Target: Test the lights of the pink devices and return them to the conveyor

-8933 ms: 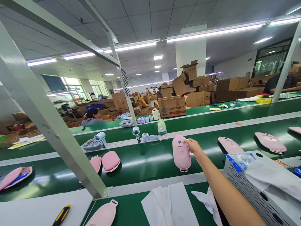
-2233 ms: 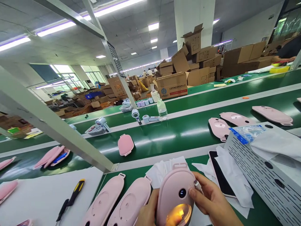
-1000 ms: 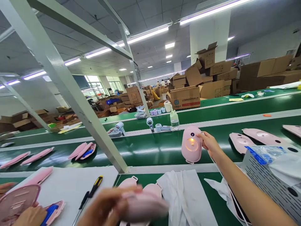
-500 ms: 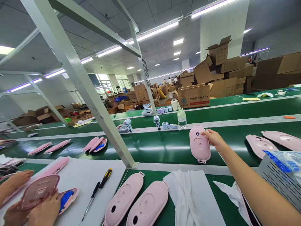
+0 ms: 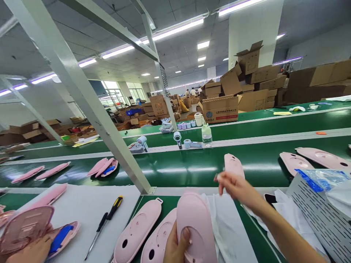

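Observation:
My left hand (image 5: pixel 177 243) grips a pale pink oval shell (image 5: pixel 195 219), thumb on its face and fingers behind, raised over the bench. My right hand (image 5: pixel 237 188) is above the bench by the belt edge, slightly blurred, fingers partly bent and apart, with nothing visible in them. Just behind it, another pink oval shell (image 5: pixel 234 162) rests on the green belt, its lower end hidden by the hand. Two pink shells with dark round holes lie left of my left hand: one nearer shell (image 5: pixel 138 232) and one partly covered shell (image 5: pixel 159 237). A white cloth (image 5: pixel 219 208) lies beneath and right of the held shell.
A co-worker's hand (image 5: pixel 35 248) holds a pink shell at lower left. A screwdriver (image 5: pixel 105 223) lies on white sheeting. A slanted metal post (image 5: pixel 109 128) stands at the bench edge. At right is a slotted grey tray (image 5: pixel 315 208); more pink shells (image 5: pixel 326 159) lie on the belt.
My right hand has let go of the pink shell, now lying on the belt, and moved toward me. My left hand has come into view with another shell. The view has shifted slightly right.

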`<state>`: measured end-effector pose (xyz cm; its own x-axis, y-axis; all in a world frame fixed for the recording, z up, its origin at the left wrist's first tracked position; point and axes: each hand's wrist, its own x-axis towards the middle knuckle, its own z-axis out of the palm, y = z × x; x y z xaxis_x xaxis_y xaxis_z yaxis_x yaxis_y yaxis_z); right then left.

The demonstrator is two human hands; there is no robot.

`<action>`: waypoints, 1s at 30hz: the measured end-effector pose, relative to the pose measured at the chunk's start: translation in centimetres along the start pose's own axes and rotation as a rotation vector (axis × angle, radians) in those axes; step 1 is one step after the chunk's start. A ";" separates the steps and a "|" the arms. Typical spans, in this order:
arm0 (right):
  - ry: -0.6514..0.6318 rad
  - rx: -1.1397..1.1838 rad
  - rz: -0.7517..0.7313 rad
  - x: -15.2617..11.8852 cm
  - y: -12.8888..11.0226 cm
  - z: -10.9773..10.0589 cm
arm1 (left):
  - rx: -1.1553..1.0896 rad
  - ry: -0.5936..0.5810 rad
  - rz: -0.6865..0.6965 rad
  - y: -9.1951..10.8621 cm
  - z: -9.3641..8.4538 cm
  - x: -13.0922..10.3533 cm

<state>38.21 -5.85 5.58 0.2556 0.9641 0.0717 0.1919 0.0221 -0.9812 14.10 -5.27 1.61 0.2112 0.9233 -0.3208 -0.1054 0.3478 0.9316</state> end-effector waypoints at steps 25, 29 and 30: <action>-0.317 -0.897 -0.486 -10.4 -1.6 2.2 | 1.478 -0.638 1.159 6.1 -0.4 -1.4; -0.358 -1.016 -0.479 -10.5 -1.8 2.7 | 1.539 -0.711 1.294 7.1 0.8 -2.0; -0.355 -1.029 -0.482 -10.6 -1.8 2.9 | 1.577 -0.745 1.284 7.4 1.2 -2.3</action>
<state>32.42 -15.38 6.07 -0.2969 0.9375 0.1817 0.9080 0.3361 -0.2501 13.99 -4.96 9.45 0.9772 0.1250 0.1716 0.1301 -0.9913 -0.0191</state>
